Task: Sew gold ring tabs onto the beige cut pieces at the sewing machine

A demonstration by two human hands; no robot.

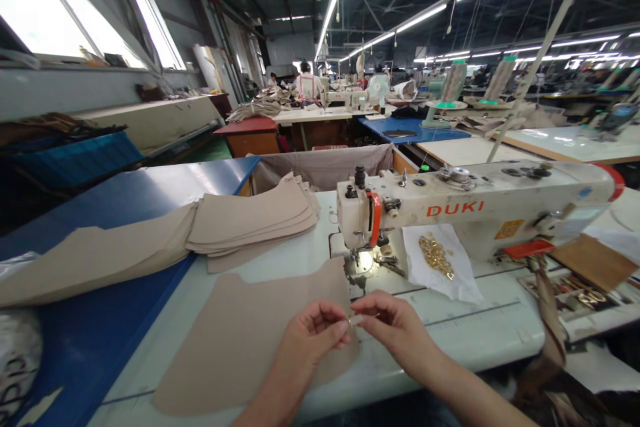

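Observation:
My left hand [320,330] and my right hand [387,323] meet above the near edge of a cut tan panel [250,333]. Their fingertips are pinched close together. Between them shows a small gold-coloured metal piece [351,322], at the left fingertips. A narrow pale strip [367,317] seems to run from it into the right fingers; its exact shape is too small to tell. The tan panel lies flat on the sewing machine bed, its upper right corner near the needle area [365,260] of the white sewing machine [480,207].
White paper [465,280] with a pile of gold metal rings [434,255] lies right of the needle. Stacked tan panels [250,217] rest at the left, partly over a blue tabletop [150,320]. A parts tray [575,297] stands at the far right. Thread cones [500,80] stand behind.

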